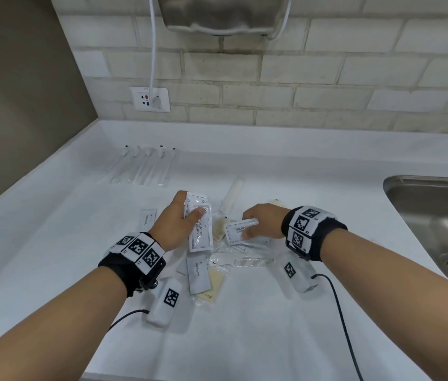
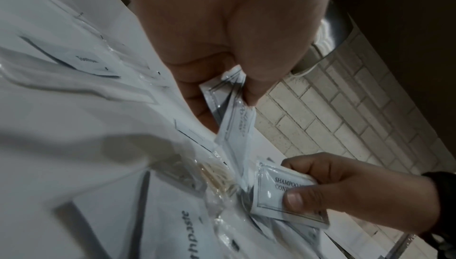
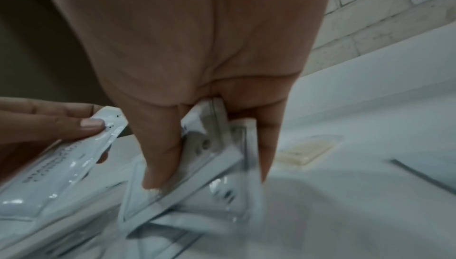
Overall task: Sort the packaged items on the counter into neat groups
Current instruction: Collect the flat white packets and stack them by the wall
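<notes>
My left hand [image 1: 181,220] holds a small stack of white shampoo and conditioner sachets [image 1: 200,229] upright above the pile, thumb across the front; the same sachets [image 2: 235,118] show in the left wrist view. My right hand [image 1: 256,224] pinches another shampoo sachet [image 1: 240,231] just above the counter, thumb on top; that sachet [image 2: 281,191] is also in the left wrist view. Loose on the white counter [image 1: 52,243] lie toothpaste sachets [image 1: 198,273] [image 1: 148,220], yellowish soap packets [image 1: 209,287], a clear comb [image 1: 254,262] and a white tube packet [image 1: 232,196].
A row of several wrapped toothbrushes [image 1: 143,166] lies lined up at the back left. A steel sink [image 1: 437,224] is set into the counter on the right. A wall socket [image 1: 150,99] with a white cord and a tiled wall stand behind.
</notes>
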Tool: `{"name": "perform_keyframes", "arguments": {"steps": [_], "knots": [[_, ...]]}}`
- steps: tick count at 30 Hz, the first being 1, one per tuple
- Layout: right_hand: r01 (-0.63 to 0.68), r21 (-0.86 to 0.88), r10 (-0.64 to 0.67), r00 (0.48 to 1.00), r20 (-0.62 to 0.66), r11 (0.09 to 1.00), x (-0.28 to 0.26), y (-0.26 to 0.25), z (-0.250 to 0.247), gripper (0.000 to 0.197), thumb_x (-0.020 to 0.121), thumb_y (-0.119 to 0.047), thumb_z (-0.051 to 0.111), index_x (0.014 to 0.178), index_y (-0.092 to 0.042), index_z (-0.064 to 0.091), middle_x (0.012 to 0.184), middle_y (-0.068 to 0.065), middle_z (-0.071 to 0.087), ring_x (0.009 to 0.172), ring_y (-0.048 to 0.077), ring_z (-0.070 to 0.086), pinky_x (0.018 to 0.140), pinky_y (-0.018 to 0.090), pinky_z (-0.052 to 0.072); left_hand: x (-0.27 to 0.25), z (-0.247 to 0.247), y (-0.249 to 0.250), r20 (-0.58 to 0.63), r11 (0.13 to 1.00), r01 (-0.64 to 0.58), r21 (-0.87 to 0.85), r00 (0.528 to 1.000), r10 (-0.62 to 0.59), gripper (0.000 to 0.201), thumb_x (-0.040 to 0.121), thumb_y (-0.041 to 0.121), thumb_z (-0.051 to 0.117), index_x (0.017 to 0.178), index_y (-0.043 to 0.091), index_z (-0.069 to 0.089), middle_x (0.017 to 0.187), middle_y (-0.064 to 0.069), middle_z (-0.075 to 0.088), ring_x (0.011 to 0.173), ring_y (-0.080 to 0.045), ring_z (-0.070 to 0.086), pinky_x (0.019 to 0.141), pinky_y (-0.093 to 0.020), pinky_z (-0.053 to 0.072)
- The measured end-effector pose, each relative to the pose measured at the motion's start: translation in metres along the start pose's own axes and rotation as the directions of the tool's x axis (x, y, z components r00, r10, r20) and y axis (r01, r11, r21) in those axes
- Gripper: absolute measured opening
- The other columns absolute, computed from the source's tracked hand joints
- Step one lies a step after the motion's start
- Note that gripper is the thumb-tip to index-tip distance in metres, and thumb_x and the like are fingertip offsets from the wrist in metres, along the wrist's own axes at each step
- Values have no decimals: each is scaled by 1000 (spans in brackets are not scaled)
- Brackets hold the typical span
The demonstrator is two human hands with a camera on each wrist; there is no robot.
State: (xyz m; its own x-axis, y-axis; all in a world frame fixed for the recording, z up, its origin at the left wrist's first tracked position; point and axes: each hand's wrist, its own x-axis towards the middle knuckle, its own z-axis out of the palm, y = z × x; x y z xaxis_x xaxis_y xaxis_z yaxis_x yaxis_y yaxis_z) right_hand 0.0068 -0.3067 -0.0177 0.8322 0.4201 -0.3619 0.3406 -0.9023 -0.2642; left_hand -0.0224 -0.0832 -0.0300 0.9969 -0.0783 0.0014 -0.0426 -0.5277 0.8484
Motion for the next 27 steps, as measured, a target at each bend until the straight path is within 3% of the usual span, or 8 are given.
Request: {"name": "perform_keyframes", "arguments": {"steps": [3, 6, 12, 16, 19, 22, 25, 27], "knots": [[-19, -122, 20, 1000, 11, 992, 5, -3, -4, 14, 84, -27, 65, 94, -18, 65, 87, -2, 57, 89, 19, 54, 72, 29, 44, 2, 1, 1, 5, 1000, -8, -3, 1000, 8, 30, 98, 27, 52, 124, 13, 44, 113, -6, 66, 102, -21, 64, 73, -22, 48], [12, -259, 10, 996, 84, 966, 13, -2, 1, 49, 82, -31, 70, 127, -18, 55, 128, -1, 46, 122, 22, 40, 93, 38, 44, 2, 1, 2, 13, 1000, -4, -11, 1000, 5, 31, 98, 27, 52, 124, 12, 43, 113, -7, 66, 103, -22, 64, 83, -30, 51], [30, -241, -2, 993, 115, 970, 18, 2, 1, 70, 80, -32, 73, 140, -16, 41, 155, -2, 23, 135, 27, 33, 109, 43, 35, 1, -4, 2, 22, 1000, -14, 24, 1000, 13, 32, 98, 27, 53, 122, 8, 45, 112, -9, 66, 102, -23, 65, 83, -32, 51], [-11, -216, 39, 991, 125, 976, 20, -3, -4, 77, 76, -32, 78, 141, -20, 38, 142, -2, 41, 126, 24, 46, 102, 39, 42, 2, -7, 2, 28, 1000, -10, 21, 1000, 9, 32, 97, 29, 53, 120, 7, 45, 110, -11, 67, 101, -26, 66, 89, -44, 53], [18, -236, 10, 993, 118, 972, 20, -7, -5, 63, 77, -26, 79, 129, -16, 45, 129, 2, 48, 109, 25, 55, 80, 32, 42, 3, -8, 4, 37, 1000, -12, 13, 999, 11, 31, 98, 29, 53, 121, 10, 45, 110, -9, 68, 100, -24, 67, 89, -46, 54], [-12, -247, 29, 997, 66, 969, 16, -8, -4, 64, 75, -28, 79, 127, -21, 43, 121, 4, 54, 93, 22, 51, 77, 33, 41, 4, -6, 6, 33, 1000, -20, 9, 999, 20, 31, 98, 29, 52, 122, 10, 44, 110, -9, 68, 100, -24, 67, 88, -43, 54], [-23, -392, 57, 996, 74, 920, 15, -9, -3, 68, 80, -40, 72, 136, -23, 39, 126, 3, 51, 115, 25, 45, 89, 37, 40, 4, -5, 8, 27, 1000, -20, 1, 999, 20, 33, 98, 28, 52, 124, 10, 43, 112, -8, 67, 101, -23, 66, 84, -34, 53], [-7, -454, 54, 994, 91, 891, 15, -10, 0, 63, 83, -44, 68, 134, -20, 42, 127, 3, 50, 122, 25, 40, 89, 36, 39, 4, -5, 6, 27, 1000, -15, -1, 1000, 15, 33, 98, 28, 52, 125, 10, 43, 112, -7, 66, 101, -23, 65, 82, -30, 51]]}}
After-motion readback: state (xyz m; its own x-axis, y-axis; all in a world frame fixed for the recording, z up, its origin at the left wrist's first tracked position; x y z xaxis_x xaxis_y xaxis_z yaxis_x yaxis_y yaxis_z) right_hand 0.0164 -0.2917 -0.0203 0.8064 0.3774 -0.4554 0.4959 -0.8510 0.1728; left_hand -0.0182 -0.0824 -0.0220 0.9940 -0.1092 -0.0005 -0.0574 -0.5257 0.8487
